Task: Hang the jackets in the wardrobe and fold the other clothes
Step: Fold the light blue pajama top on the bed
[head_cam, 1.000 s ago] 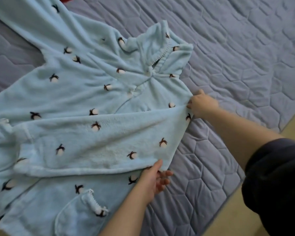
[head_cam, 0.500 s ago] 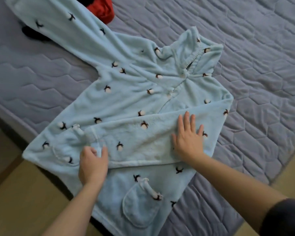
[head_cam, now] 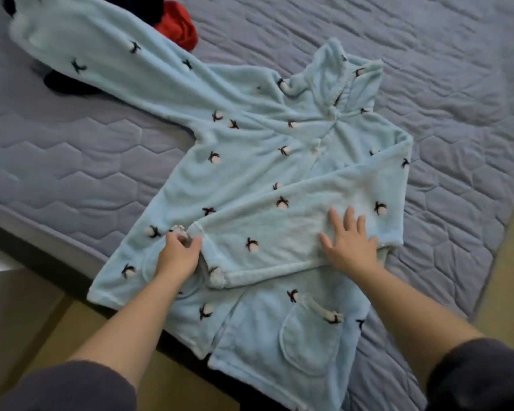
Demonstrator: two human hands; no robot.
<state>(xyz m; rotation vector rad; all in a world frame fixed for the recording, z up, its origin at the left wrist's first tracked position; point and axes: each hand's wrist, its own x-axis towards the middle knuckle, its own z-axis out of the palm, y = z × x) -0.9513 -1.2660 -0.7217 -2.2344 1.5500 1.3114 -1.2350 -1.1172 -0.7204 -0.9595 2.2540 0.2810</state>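
Your left hand pinched the cuff of the folded sleeve, fingers curled round its end. Your right hand lay flat on the same sleeve, fingers spread and straight, gripping nothing. That sleeve crossed the front of the pale blue fleece robe, which lay spread on the grey quilted mattress; beside the robe's outstretched sleeve sat a red garment

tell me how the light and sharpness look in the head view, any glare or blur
Head view: soft, even light, no glare, only faint shadows beside the left hand and right hand; blue fleece robe mildly soft throughout; red cloth at the top edge blurrier.
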